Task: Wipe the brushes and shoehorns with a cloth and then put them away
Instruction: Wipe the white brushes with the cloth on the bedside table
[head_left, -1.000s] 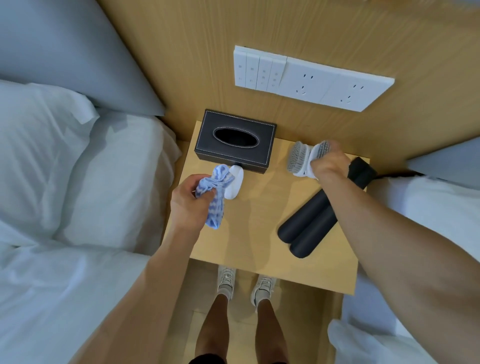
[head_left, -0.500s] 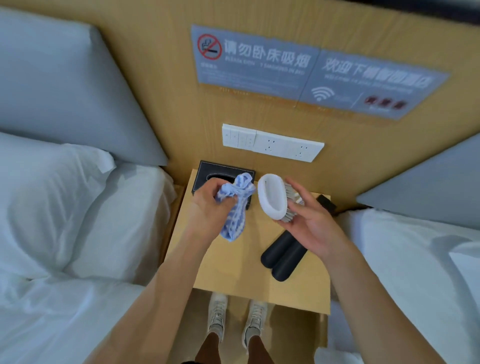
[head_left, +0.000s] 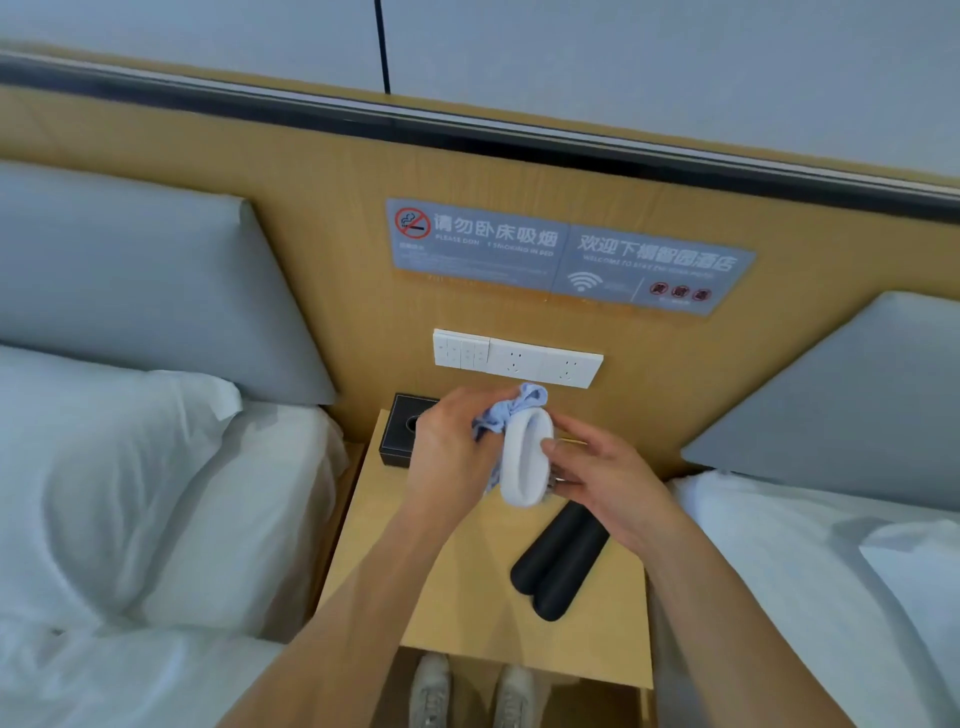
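Midair, right hand (head_left: 597, 480) gripping white brush (head_left: 524, 460), left hand (head_left: 449, 457) pressing bunched cloth (head_left: 511, 415) against it

Smooth white plastic brush (head_left: 524, 462), soft blue cloth (head_left: 514, 413), matt wood-grain table (head_left: 462, 597)

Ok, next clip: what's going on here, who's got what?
A person stands at a wooden nightstand between two beds. The right hand holds a white brush up above the tabletop, its smooth back toward the camera. The left hand grips a bunched blue cloth and presses it against the brush's far edge, so wiping looks under way. Two black shoehorns lie side by side on the nightstand, untouched. A black tissue box sits at the back left corner.
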